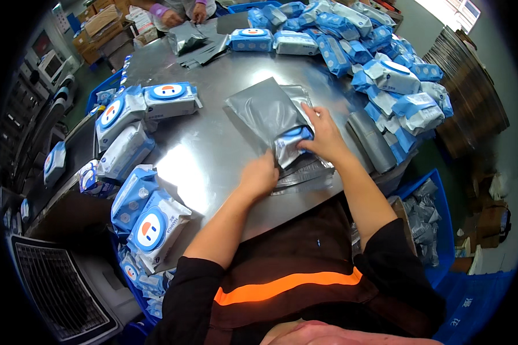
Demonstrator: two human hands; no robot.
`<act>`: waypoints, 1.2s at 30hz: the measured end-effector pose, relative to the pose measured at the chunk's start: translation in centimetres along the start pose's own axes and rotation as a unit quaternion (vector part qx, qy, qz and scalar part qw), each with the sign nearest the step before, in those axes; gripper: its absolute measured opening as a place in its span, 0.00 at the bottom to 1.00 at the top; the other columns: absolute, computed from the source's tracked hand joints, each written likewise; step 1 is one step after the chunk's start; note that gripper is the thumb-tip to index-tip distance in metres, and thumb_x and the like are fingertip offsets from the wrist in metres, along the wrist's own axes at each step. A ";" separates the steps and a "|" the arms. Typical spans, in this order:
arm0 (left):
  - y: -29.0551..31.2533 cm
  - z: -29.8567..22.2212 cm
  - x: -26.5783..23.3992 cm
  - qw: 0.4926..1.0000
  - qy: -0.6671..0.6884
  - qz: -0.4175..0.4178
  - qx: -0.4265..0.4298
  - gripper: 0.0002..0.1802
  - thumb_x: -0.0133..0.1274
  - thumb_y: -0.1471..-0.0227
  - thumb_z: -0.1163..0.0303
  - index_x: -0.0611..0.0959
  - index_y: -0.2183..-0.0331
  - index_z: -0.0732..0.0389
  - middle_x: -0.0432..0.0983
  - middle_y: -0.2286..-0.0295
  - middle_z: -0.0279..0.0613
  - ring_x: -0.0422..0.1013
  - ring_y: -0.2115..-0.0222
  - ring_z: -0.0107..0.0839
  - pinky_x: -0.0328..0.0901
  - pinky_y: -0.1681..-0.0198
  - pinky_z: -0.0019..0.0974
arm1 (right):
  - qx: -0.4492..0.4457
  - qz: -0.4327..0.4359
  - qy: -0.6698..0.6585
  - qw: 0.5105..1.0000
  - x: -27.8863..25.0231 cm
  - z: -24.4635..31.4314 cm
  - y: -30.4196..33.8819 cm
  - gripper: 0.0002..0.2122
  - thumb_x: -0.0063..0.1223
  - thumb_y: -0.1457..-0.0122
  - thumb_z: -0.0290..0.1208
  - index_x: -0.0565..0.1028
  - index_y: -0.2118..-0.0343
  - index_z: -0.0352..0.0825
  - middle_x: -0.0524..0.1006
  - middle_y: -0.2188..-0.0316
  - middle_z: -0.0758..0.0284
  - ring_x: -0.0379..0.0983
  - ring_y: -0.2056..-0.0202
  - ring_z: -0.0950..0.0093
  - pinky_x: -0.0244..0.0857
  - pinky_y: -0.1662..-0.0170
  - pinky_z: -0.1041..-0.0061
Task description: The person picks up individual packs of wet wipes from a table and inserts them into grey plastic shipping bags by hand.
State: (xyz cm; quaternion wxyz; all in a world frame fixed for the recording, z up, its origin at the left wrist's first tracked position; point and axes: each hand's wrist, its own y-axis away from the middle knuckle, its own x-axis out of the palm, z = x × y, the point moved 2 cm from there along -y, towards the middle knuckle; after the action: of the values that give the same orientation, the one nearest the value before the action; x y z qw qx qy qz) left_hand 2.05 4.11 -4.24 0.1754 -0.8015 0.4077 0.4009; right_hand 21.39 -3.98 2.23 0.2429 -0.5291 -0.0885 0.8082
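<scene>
One blue wipes pack [293, 140] is half inside grey mailer bag [265, 112], long axis toward 11 o'clock. Pack is gripped by right hand [325, 135]; bag mouth is pinched by left hand [261, 175] at 7 o'clock

Most of the blue-and-white soft wipes pack [293, 142] is swallowed by the grey plastic mailer bag [265, 112], so you see only its near end. Your left hand [260, 175] covers the bag's lower corner, and its fingertips are tucked out of sight beneath it. Your right hand [326, 135] hides the pack's far side. The stack of flat grey bags [305, 172] underneath shows only its edges. At the far end of the steel bench [213, 149], another person's hands [181, 14] are cut off by the picture's top edge. The piled packs [385, 75] overlap, so their count is unclear.
</scene>
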 end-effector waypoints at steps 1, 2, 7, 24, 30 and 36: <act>0.1 -0.2 -0.1 1.000 0.002 0.000 0.001 0.21 0.52 0.46 0.68 0.72 0.53 0.68 0.78 0.63 0.62 0.74 0.61 0.60 0.68 0.57 0.56 | -0.048 -0.080 0.063 0.994 1.1 -0.7 -0.9 0.39 0.67 0.59 0.24 0.67 0.38 0.39 0.75 0.52 0.56 0.73 0.51 0.56 0.67 0.48 0.65; 0.1 -0.3 -0.2 1.000 0.004 0.000 0.003 0.22 0.53 0.45 0.67 0.72 0.52 0.68 0.78 0.63 0.62 0.74 0.61 0.60 0.68 0.57 0.55 | -0.007 -0.052 0.024 0.998 2.6 -1.8 -2.0 0.35 0.66 0.58 0.25 0.69 0.41 0.39 0.76 0.54 0.56 0.74 0.52 0.56 0.68 0.49 0.64; -0.6 0.2 -1.1 0.997 0.054 0.029 -0.040 0.28 0.54 0.45 0.63 0.70 0.47 0.67 0.78 0.61 0.61 0.75 0.60 0.57 0.68 0.56 0.52 | 0.127 -0.046 -0.004 0.991 7.5 -4.8 -3.3 0.16 0.60 0.49 0.29 0.78 0.55 0.38 0.79 0.61 0.55 0.76 0.56 0.54 0.69 0.53 0.63; 2.8 3.8 -0.5 0.925 0.333 0.107 -0.146 0.21 0.48 0.41 0.58 0.84 0.74 0.65 0.79 0.80 0.41 0.76 0.79 0.28 0.70 0.75 0.33 | 0.085 -0.070 -0.033 0.993 -0.9 3.9 7.8 0.08 0.67 0.50 0.30 0.80 0.68 0.36 0.77 0.75 0.66 0.75 0.72 0.66 0.68 0.67 0.68; 3.1 3.8 -0.1 0.873 0.463 0.097 -0.117 0.18 0.49 0.40 0.61 0.82 0.72 0.67 0.78 0.78 0.43 0.76 0.77 0.30 0.72 0.72 0.34 | -0.099 -0.009 -0.078 0.992 4.6 9.2 6.3 0.08 0.68 0.55 0.28 0.79 0.72 0.37 0.75 0.75 0.65 0.72 0.66 0.62 0.67 0.62 0.65; 3.8 3.9 0.2 0.882 0.454 0.076 -0.099 0.23 0.46 0.38 0.58 0.80 0.77 0.66 0.78 0.81 0.43 0.77 0.80 0.32 0.72 0.75 0.35 | -0.046 0.043 -0.134 0.989 4.9 7.4 8.9 0.08 0.67 0.51 0.28 0.77 0.75 0.33 0.76 0.75 0.63 0.72 0.70 0.63 0.65 0.66 0.67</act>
State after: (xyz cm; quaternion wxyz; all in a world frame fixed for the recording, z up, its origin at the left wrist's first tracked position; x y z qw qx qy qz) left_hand -2.92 4.09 -6.61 -0.1397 -0.8755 0.4606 0.0439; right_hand 10.53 -8.46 -2.20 0.1693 -0.4301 -0.1341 0.8766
